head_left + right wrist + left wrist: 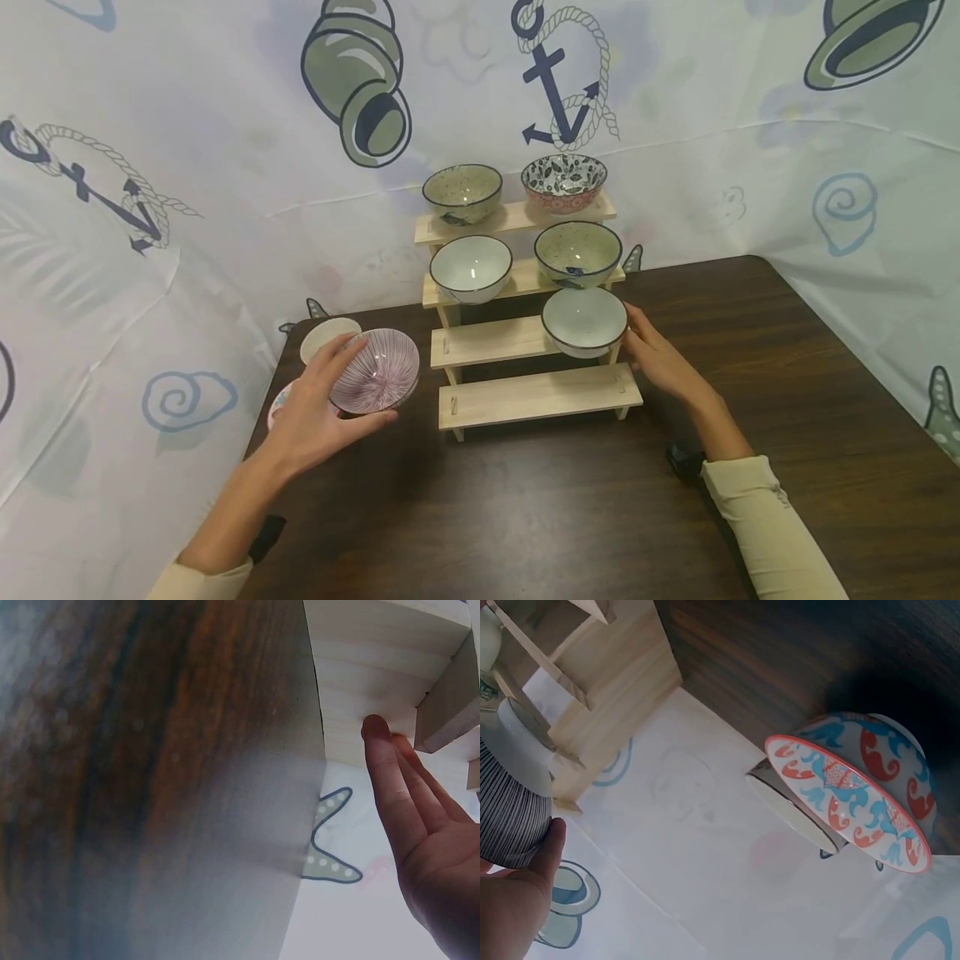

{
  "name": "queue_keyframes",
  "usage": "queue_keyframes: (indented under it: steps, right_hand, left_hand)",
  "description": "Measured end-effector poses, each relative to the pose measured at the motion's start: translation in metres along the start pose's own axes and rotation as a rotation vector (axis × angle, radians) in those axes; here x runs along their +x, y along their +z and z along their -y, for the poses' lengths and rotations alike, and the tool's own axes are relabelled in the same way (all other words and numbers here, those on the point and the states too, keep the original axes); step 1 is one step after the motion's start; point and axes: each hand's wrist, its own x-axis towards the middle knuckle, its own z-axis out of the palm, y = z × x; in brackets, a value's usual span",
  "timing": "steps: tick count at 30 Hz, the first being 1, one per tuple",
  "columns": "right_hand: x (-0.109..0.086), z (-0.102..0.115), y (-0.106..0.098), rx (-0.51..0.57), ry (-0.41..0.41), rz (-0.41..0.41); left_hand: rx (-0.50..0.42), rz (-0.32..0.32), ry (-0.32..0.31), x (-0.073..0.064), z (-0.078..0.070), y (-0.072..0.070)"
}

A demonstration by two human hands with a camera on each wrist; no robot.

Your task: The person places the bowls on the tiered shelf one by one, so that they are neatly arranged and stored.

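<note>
My left hand (307,421) grips a bowl with purple stripes inside (384,367), thumb along the near side and fingers over the far rim. In the left wrist view this striped bowl (510,802) shows dark lines outside and a pale foot. It is held left of the wooden tiered stand (517,402). My right hand (663,358) is at the stand's right side, fingers extended beside a white bowl with a dark rim (583,317). In the right wrist view the straight fingers (386,776) overlap the pale wood of the stand (375,675).
Higher tiers bear a white bowl (471,265), two speckled green bowls (577,250) and a leaf-patterned bowl (564,179). Behind my left hand on the dark table (510,517) are a cream bowl (324,336) and a red-and-blue patterned bowl (855,802). A printed cloth (225,100) hangs behind.
</note>
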Motion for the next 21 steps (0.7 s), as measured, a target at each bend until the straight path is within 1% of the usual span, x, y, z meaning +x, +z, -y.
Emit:
queue_keyframes:
  steps: [7, 15, 18, 21]
  right_hand:
    - [0.0, -0.001, 0.0, 0.002, -0.011, -0.003]
    - [0.007, 0.002, 0.002, -0.004, -0.02, 0.008]
    - [0.006, 0.0, 0.001, -0.018, -0.014, -0.012]
    - [0.002, -0.003, -0.001, -0.027, -0.007, -0.03]
  left_hand:
    - [0.011, 0.014, 0.009, -0.002, -0.006, 0.005]
    - [0.001, -0.02, 0.043, -0.008, -0.014, 0.014]
    - [-0.017, -0.017, 0.058, -0.006, -0.017, 0.018]
    - [-0.032, -0.008, 0.079, 0.0, -0.02, 0.023]
